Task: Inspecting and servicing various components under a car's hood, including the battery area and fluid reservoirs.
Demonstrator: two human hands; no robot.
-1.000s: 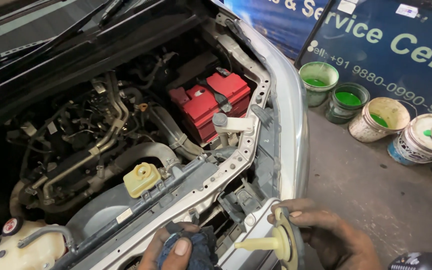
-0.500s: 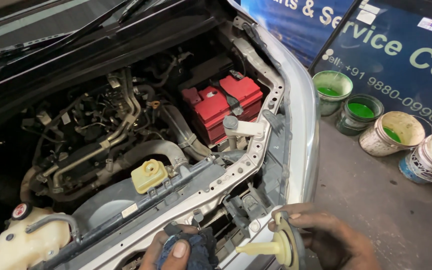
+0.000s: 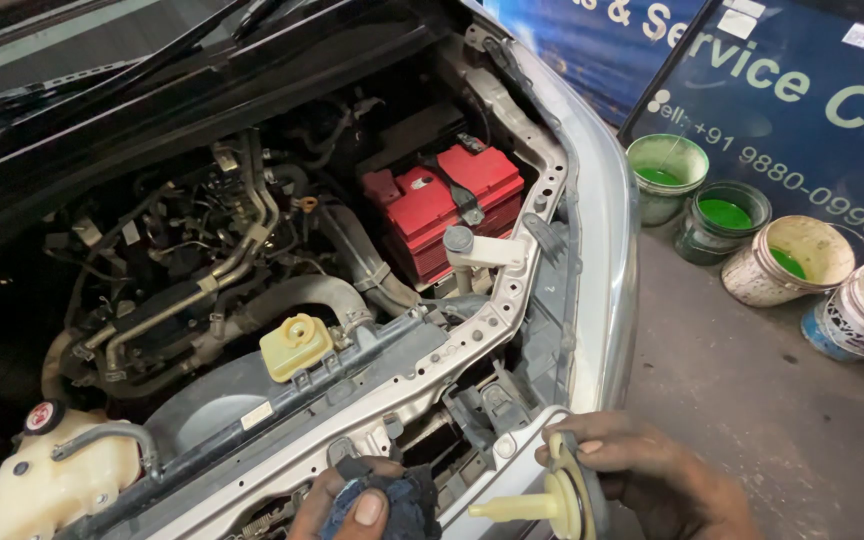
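At the bottom of the frame, the person's left hand [image 3: 352,505] is pressing a dark blue rag [image 3: 392,505] against the front edge of the silver radiator support [image 3: 422,375], with the fingers curled closed over the cloth and a thumb lying on top. Lower right of centre, the right hand [image 3: 642,480] is gripping a round cream-coloured plastic part with a short spout [image 3: 552,495], fingers wrapped shut around its dark rim, the spout pointing left toward the rag. The part is sitting just beside the front corner of the car, touching or nearly touching the silver bodywork there; the exact contact is hidden by the fingers. The work in hand is looking like wiping down the spot at the front of the engine bay while the removed part is being held ready alongside. Judging from this, the next move is calling for a clean seat under the rag and a careful lining-up of the spout with whatever opening lies behind the cloth, which cannot be seen now. In the middle of the frame a red battery [image 3: 442,205] is sitting deep in the bay, with a yellow reservoir cap [image 3: 295,345] lower left of it and a white coolant tank [image 3: 52,480] in the lower left corner. Along the right edge, paint buckets with green residue [image 3: 722,215] are standing on the concrete floor [image 3: 742,400].
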